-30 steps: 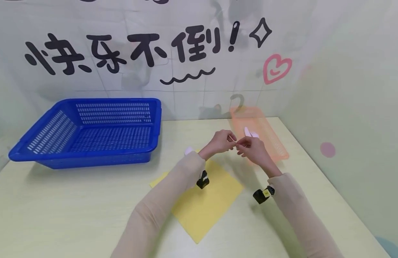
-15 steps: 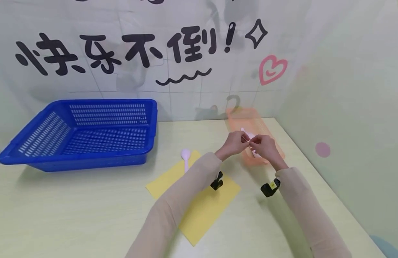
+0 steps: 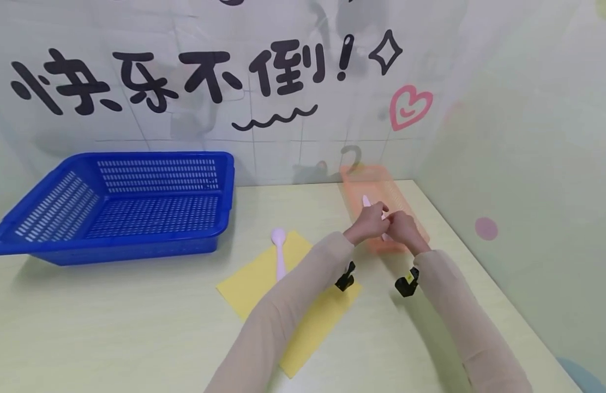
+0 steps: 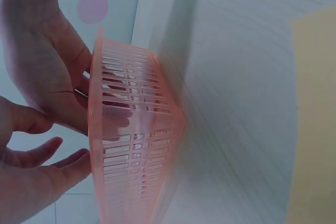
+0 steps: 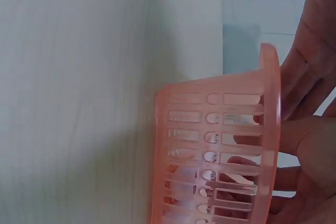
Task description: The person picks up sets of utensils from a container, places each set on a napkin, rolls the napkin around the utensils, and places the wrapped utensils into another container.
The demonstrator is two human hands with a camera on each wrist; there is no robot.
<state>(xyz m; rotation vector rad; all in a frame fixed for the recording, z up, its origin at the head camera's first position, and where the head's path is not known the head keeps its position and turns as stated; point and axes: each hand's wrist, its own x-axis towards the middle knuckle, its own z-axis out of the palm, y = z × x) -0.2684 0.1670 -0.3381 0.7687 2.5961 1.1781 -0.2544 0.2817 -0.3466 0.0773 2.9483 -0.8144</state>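
**Both hands meeting over the small orange basket**

In the head view, the left hand and the right hand are coming together over the translucent orange slotted plastic basket, which is sitting near the table's far right corner, close to the side wall. Fingertips are touching around a slim white plastic piece, seemingly pinching it from both ends, though the grip itself is too small to read. A pale pink plastic spoon is lying on the yellow paper sheet, likely parked there within easy reach. The big blue perforated plastic crate is standing well apart on the left, leaving open tabletop between.

In the left wrist view, the fingers are curling loosely above the basket's rim, with the other palm just beyond.

In the right wrist view, fingers are showing through the basket's slots, hovering inside its walls.
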